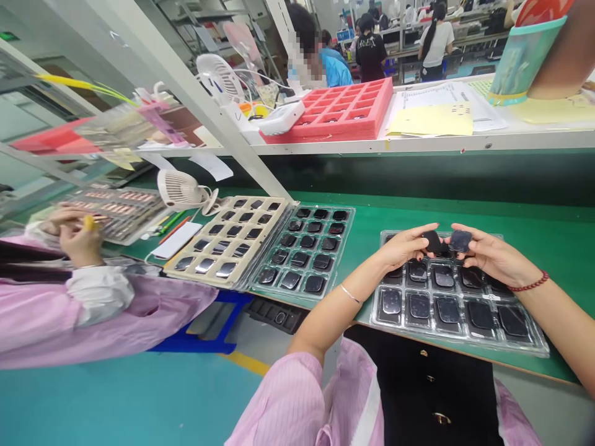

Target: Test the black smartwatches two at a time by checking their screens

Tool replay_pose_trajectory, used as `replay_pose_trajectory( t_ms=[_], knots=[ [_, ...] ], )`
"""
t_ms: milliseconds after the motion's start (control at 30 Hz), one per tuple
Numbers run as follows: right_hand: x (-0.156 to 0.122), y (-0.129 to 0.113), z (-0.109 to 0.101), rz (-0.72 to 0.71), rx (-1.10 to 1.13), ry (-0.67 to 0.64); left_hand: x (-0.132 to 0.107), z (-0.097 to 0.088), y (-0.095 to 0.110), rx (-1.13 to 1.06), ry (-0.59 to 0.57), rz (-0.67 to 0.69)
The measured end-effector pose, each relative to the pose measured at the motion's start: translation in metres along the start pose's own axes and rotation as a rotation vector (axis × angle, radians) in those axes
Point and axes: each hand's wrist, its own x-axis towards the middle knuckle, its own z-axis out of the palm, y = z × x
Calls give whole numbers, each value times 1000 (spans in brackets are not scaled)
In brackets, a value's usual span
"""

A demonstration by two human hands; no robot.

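Observation:
My left hand (411,243) pinches a small black square piece with rounded corners (432,242) by its edge. Close beside it, my right hand (486,251) grips a similar dark, glossier square piece (460,241) between thumb and fingers. Both pieces are raised over a clear plastic tray (458,337) in front of me. Its pockets hold rows of dark rounded-square pieces (447,310), some with pale marks or reflections. A small white label (491,298) lies on the tray's right half. My hands cover part of the far row.
Left of my tray lie another clear tray (297,257) of dark squares and a cream tray (230,238) of shiny ones. A small white fan (181,189) stands behind. A co-worker's hands (81,238) are at the far left. Above runs a shelf (432,144) with a red foam tray (344,111).

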Motion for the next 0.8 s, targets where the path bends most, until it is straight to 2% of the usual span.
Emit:
replay_pose_trajectory(
  t_ms=[200,367,600,800],
  knots=[
    [-5,0,-1,21,7,-10,-1,5,-4,73,0,29],
    [-5,1,1,-12,-104,-57,-5,7,-5,61,3,15],
    [-2,8,2,-111,-170,50,7,11,-2,116,9,-6],
    [0,15,0,-145,-287,61,11,17,-9,277,100,95]
  ],
)
